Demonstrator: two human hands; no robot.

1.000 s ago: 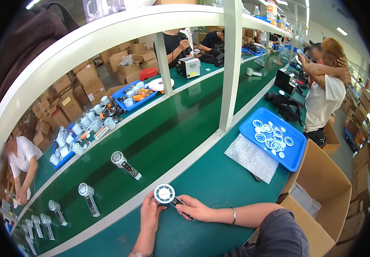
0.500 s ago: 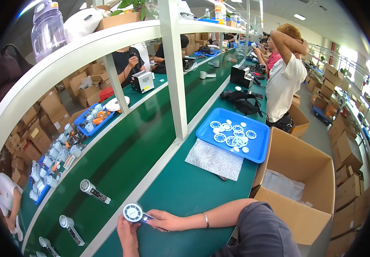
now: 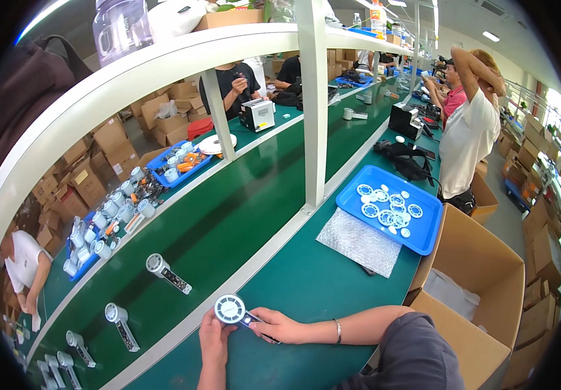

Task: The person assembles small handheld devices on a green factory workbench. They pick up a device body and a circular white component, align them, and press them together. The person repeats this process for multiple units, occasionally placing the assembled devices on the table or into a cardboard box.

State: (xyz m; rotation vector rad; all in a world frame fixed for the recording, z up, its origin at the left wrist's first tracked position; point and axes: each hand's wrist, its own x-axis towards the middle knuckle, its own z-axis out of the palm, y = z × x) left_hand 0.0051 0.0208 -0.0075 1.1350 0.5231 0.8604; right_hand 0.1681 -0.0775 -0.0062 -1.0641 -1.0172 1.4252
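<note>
Low in the middle of the picture, I hold a small handheld fan point(image 3: 230, 309) over the green bench. Its round white head with a ring of slots faces up, and its dark handle points down to the right. My left hand point(image 3: 215, 339) has its fingers closed round the side of the head. My right hand point(image 3: 275, 325), with a bracelet on its wrist, grips the handle. Similar fans lie on the green belt to the left, such as one with exposed electronics in its handle point(image 3: 169, 273) and another beside it point(image 3: 122, 327).
Right of the belt, a blue tray point(image 3: 352, 195) bears white slotted rings and small discs. Bubble wrap point(image 3: 358, 244) lies beside it. An open carton point(image 3: 469, 338) stands at the right. A white post point(image 3: 311, 110) rises beyond my hands. Parts crowd the far side; several people are around.
The view has shifted, so everything sits farther right and more fans show on the belt at lower left. Both hands keep their hold on the fan.
</note>
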